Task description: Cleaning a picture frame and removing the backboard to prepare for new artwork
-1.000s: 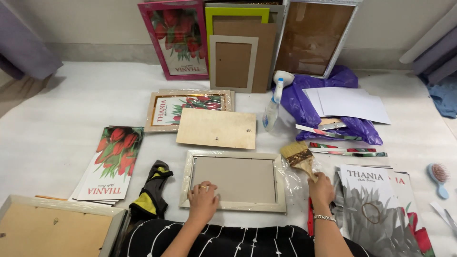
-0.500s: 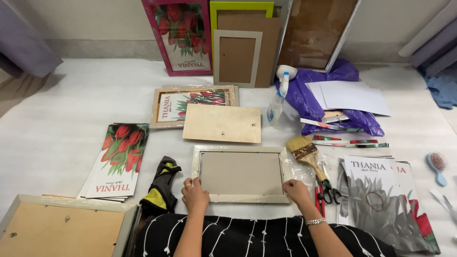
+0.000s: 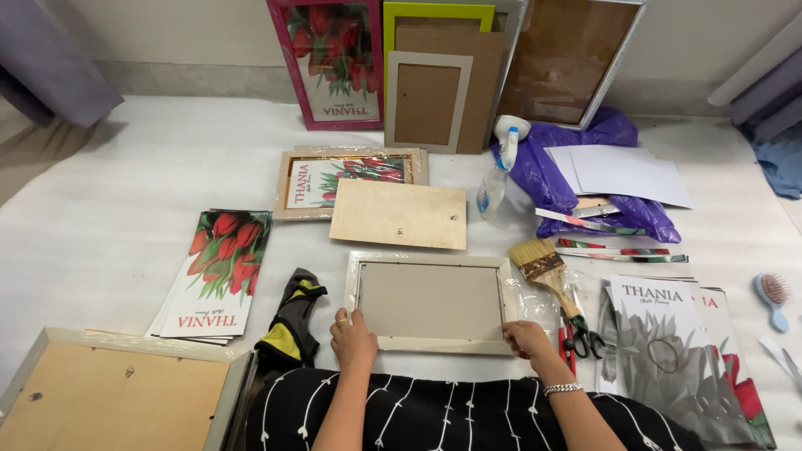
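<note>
Gripping white picture frame (image 3: 430,301) near edge | left hand (image 3: 352,337), right hand (image 3: 526,337) fingers closed on it

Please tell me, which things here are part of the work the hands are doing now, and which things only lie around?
In hand:
- white picture frame, lying flat, held at its near edge by left hand and right hand

Lying about:
- wooden backing board
- paintbrush
- spray bottle
- tulip prints
- blue hairbrush
</note>
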